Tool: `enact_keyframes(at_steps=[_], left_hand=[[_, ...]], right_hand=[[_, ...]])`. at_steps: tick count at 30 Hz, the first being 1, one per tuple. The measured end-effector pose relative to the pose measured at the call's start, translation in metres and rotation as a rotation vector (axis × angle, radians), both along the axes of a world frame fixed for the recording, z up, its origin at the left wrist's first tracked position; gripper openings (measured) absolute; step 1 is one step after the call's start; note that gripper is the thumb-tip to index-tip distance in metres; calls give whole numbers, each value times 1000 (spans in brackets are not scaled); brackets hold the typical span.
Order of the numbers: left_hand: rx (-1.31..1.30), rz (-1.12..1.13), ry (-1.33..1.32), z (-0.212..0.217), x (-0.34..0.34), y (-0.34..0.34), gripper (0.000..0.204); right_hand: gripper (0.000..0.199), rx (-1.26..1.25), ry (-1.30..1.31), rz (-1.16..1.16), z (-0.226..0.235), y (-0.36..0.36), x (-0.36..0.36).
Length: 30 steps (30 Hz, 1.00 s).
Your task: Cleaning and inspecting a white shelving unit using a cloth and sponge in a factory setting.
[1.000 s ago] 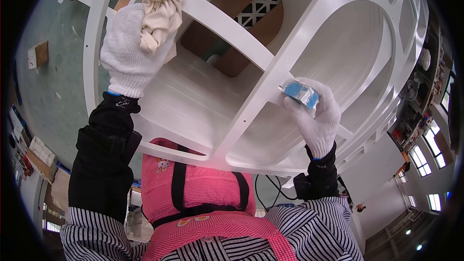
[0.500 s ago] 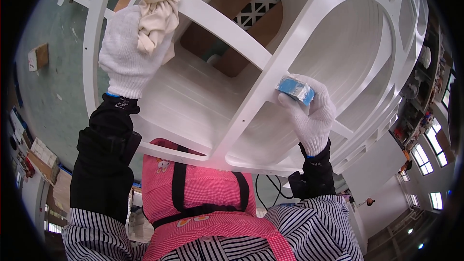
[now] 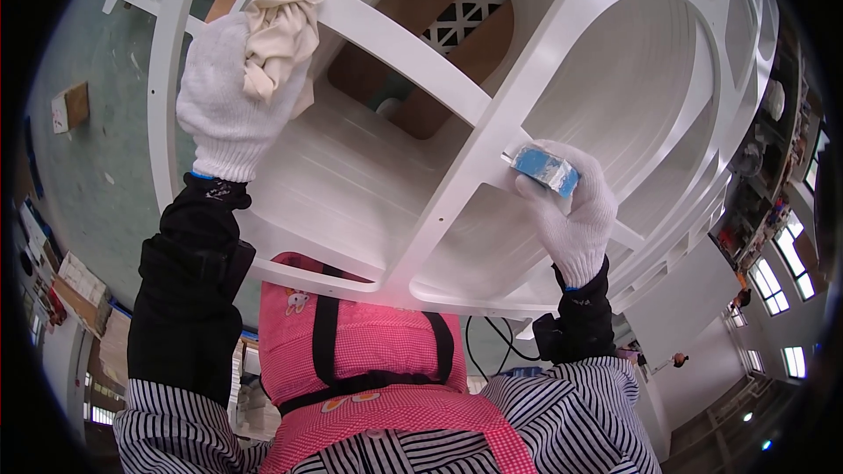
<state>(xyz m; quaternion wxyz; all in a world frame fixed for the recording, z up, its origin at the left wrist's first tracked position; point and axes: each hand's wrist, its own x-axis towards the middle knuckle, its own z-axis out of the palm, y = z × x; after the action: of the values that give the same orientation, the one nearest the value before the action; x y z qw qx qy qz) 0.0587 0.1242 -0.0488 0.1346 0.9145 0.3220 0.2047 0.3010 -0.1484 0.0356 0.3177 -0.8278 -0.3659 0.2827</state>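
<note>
A large white moulded frame (image 3: 421,39) with rounded openings and cross bars fills the view ahead of me. My left hand (image 3: 215,92), in a white knit glove, grips a crumpled cream cloth (image 3: 283,31) at the frame's left upright. In my gloved right hand (image 3: 584,219) is a small blue block (image 3: 544,168) with whitish worn edges, pinched between thumb and fingers. The block is beside the diagonal cross bar, near its junction with the bar around the right opening; whether it touches cannot be told. Some fingers of both hands are hidden.
A cardboard box (image 3: 70,108) lies on the green floor to the left. A black cable (image 3: 492,342) hangs below the frame near my right forearm. Cluttered shelving (image 3: 781,167) and windows line the right side. More boxes (image 3: 81,290) stand at lower left.
My right hand has moved slightly right and down with the blue block, away from the diagonal bar. My left hand and the cloth have shifted a little to the left.
</note>
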Motion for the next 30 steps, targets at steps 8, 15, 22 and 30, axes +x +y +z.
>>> enact_keyframes(at_steps=[8, 15, 22, 30], left_hand=[[46, 1, 8, -4, -2, 2, 53], [-2, 6, 32, -11, -6, 2, 55], [-39, 39, 35, -2, -2, 2, 51], [-11, 19, 10, -4, -2, 2, 51]], right_hand=[[38, 10, -17, 24, -1, 4, 2], [38, 19, 34, 9, -5, 3, 1], [42, 58, -4, 80, -3, 3, 4], [41, 53, -45, 107, -3, 7, 4]])
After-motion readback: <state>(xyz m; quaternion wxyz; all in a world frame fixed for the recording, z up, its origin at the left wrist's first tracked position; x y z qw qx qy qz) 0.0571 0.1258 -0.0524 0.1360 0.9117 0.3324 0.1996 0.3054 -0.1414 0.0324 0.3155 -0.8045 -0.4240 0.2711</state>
